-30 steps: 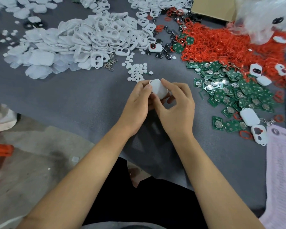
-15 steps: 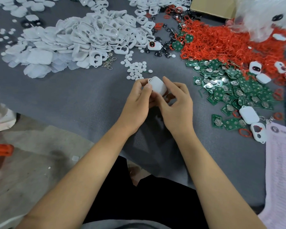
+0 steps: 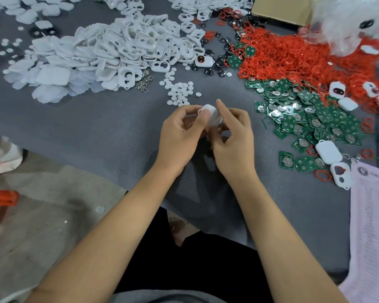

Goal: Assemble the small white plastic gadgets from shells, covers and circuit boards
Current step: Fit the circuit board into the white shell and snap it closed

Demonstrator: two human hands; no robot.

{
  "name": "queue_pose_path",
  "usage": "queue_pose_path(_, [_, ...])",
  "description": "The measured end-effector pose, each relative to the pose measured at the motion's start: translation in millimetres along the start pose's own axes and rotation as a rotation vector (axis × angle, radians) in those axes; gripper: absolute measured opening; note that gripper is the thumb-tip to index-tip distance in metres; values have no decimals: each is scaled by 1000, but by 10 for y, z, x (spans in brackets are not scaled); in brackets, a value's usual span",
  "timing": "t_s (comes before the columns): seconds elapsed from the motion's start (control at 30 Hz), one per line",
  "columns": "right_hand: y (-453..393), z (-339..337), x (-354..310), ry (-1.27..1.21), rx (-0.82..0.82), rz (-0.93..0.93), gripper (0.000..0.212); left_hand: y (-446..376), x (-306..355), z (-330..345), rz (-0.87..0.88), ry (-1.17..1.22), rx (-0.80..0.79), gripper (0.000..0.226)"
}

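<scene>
Table (image 3: 96, 132): grey, strewn with parts
Shell heap (image 3: 109, 53): piled far left of the gadget
Circuit boards (image 3: 311, 119): spread right of the gadget (green)
Left hand (image 3: 179, 136): gadget pinched by thumb
Right hand (image 3: 234, 136): gadget gripped, forefinger raised
Gadget (image 3: 211, 113): held between both hands above the table

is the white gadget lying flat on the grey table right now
No, the white gadget is held above the grey table, gripped between the left hand and right hand.
</scene>
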State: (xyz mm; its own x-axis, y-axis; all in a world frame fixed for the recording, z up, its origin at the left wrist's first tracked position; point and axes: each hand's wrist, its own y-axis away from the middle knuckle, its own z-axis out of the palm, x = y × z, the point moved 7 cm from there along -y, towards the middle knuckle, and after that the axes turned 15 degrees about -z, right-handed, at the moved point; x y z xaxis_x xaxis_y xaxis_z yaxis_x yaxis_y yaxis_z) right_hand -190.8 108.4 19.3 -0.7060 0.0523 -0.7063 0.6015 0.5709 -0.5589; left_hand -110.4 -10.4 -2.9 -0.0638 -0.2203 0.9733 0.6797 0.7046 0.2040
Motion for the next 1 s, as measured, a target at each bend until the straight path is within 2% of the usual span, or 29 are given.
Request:
queue_pose_path(0.13, [8, -10, -37, -126, 3, -28, 52, 16, -19, 0, -34, 41, -12, 19])
queue_pose_path(0.3, [58, -3, 150, -482, 110, 281, 27, 90, 70, -3, 87, -97, 18, 21])
queue_pose_path(0.5, [47, 38, 198, -819, 86, 391, 22, 84, 91, 14, 99, -127, -48, 23])
queue_pose_path(0.67, [50, 22, 233, -862, 96, 407, 20, 86, 84, 46, 59, -145, -94, 21])
queue_pose_path(1.0, [57, 57, 263, -787, 74, 411, 17, 79, 89, -2, 137, -250, 9, 27])
